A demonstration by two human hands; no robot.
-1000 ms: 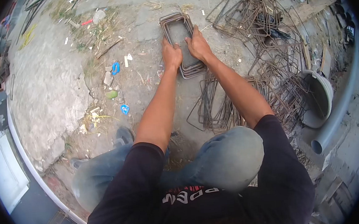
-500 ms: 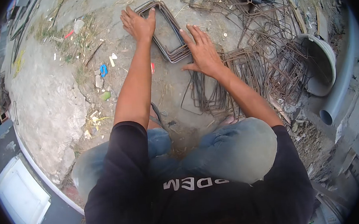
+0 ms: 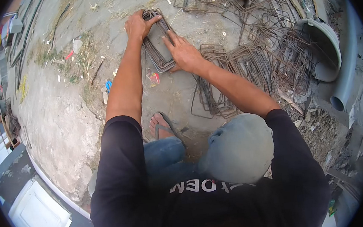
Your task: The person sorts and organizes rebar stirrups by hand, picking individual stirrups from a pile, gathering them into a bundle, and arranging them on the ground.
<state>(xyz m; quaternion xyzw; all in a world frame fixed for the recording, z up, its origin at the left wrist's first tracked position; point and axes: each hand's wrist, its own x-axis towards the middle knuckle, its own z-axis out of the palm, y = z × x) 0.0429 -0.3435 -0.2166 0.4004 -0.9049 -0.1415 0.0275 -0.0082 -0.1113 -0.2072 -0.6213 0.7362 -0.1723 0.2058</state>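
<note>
A stack of bent rectangular metal frames (image 3: 159,64) lies on the ground ahead of me, its long sides running away from me and slightly left. My left hand (image 3: 137,25) is at the stack's far left corner, thumb across the far end and fingers wrapped on the outer edge. My right hand (image 3: 184,53) rests along the near right side, its fingers on the outer bars and its thumb near the close corner. More rectangular frames (image 3: 248,63) stand packed together right of my right hand.
A loose tangle of wire frames (image 3: 263,17) spreads at the upper right. Beyond it are a tilted bucket (image 3: 328,50) and a grey pipe (image 3: 348,64). My sandalled foot (image 3: 164,127) is below the stack. A white panel (image 3: 40,216) is lower left.
Both hands have closed in on the stack from a looser, spread pose. The stack now stands more upright in view. The camera view has shifted, and my sandalled foot shows more fully.
</note>
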